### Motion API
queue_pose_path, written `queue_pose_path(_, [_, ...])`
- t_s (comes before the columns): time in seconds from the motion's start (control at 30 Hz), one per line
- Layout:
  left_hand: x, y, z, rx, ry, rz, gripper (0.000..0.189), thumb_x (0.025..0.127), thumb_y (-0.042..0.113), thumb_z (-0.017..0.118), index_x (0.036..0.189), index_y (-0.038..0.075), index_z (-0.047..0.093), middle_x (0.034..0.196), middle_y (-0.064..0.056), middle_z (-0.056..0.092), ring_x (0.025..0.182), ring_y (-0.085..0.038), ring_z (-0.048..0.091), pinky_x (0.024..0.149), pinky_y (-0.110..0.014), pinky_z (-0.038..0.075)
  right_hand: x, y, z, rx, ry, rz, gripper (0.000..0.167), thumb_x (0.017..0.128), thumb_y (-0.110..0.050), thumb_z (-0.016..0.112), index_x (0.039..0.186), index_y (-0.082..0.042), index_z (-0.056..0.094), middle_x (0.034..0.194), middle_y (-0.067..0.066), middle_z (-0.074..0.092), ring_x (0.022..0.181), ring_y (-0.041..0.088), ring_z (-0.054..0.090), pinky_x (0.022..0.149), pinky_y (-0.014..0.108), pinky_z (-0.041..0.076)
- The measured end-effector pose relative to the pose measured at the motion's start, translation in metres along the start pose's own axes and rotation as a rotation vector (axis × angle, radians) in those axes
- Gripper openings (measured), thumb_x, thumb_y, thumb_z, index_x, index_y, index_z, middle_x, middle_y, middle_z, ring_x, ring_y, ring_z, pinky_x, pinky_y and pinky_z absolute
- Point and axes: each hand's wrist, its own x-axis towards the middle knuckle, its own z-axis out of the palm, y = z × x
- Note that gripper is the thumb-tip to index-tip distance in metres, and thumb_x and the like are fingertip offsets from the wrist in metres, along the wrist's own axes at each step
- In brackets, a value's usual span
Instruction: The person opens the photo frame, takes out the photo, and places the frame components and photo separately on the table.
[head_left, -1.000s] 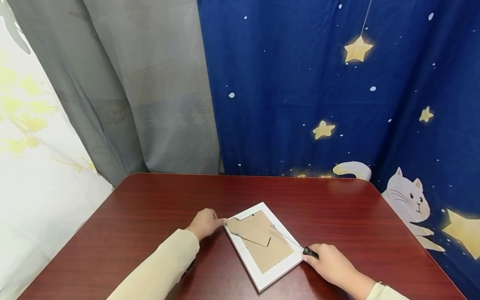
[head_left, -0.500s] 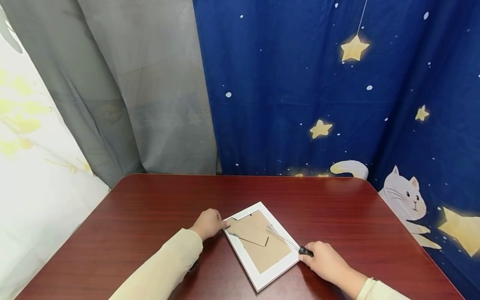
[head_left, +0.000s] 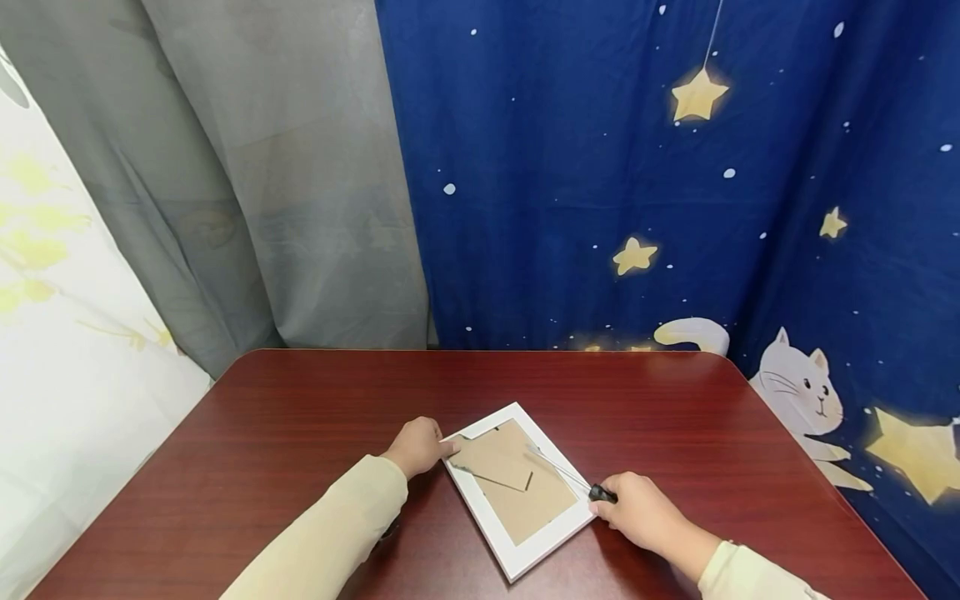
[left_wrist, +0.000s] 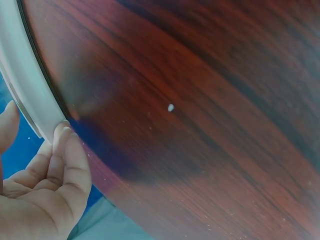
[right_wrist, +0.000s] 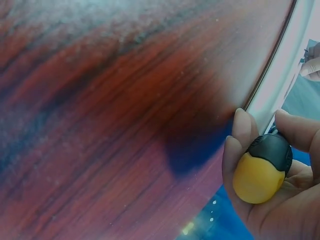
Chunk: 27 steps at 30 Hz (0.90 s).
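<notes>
A white picture frame (head_left: 531, 550) lies face down on the table, its brown backing board (head_left: 551, 492) and fold-out stand (head_left: 491, 462) showing. At the frame's left corner, my left hand (head_left: 415, 447) grips the edge, thumb on top. The left wrist view shows its fingertips (left_wrist: 64, 131) against the side of the frame. My right hand (head_left: 637, 508) holds a screwdriver (head_left: 602, 493) by its black and yellow handle (right_wrist: 258, 177) at the frame's right corner. The metal shaft (head_left: 558, 468) slants across the right border, its tip over the backing board.
The dark red wooden table (head_left: 337, 392) extends around the frame on all sides. Behind it hang a grey curtain (head_left: 300, 208) and a blue star-patterned curtain (head_left: 540, 183). A small white speck (left_wrist: 171, 107) shows on the tabletop.
The whole head view has drifted slightly left. My left thumb has come further over the frame's corner. My right hand and the screwdriver have shifted slightly left and away from me.
</notes>
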Motion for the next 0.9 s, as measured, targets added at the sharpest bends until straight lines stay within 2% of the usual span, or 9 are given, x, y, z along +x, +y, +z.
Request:
queue_pose_path(0.23, [-0.001,0.0,0.0,0.024,0.01,0.008,0.031,0.082,0.019,0.075,0.064,0.004,0.054,0.056,0.0,0.05,0.057,-0.015,0.046,0.057,-0.03,0.043,0.004,-0.002,0.0,-0.023,0.015,-0.009,0.01,0.082,-0.008,0.073,0.076,-0.005,0.065,0.056,-0.004,0.055,0.052,0.009,0.053,0.047,0.023,0.04])
queue_pose_path(0.4, [-0.002,-0.001,0.001,0.045,0.017,0.02,0.032,0.081,0.019,0.075,0.062,0.004,0.055,0.056,-0.001,0.05,0.056,-0.016,0.046,0.057,-0.031,0.044,0.008,-0.002,-0.001,-0.047,0.023,0.025,0.01,0.081,-0.008,0.074,0.076,-0.005,0.065,0.056,-0.003,0.055,0.052,0.009,0.054,0.048,0.023,0.04])
queue_pose_path(0.7, [-0.007,0.0,-0.001,0.047,0.003,-0.021,0.03,0.083,0.02,0.074,0.065,0.002,0.056,0.058,-0.003,0.052,0.057,-0.017,0.047,0.059,-0.032,0.045,0.017,-0.003,-0.002,-0.071,0.035,0.043,0.013,0.081,-0.008,0.073,0.073,-0.006,0.064,0.054,-0.003,0.055,0.051,0.009,0.054,0.049,0.024,0.04])
queue_pose_path(0.9, [-0.01,0.0,0.0,0.065,0.004,-0.02,0.033,0.082,0.02,0.074,0.061,0.004,0.055,0.056,-0.002,0.049,0.055,-0.016,0.044,0.057,-0.032,0.045,0.021,-0.003,-0.003,-0.074,0.043,0.064,0.015,0.081,-0.007,0.073,0.07,-0.007,0.063,0.054,-0.003,0.054,0.05,0.01,0.052,0.049,0.024,0.039])
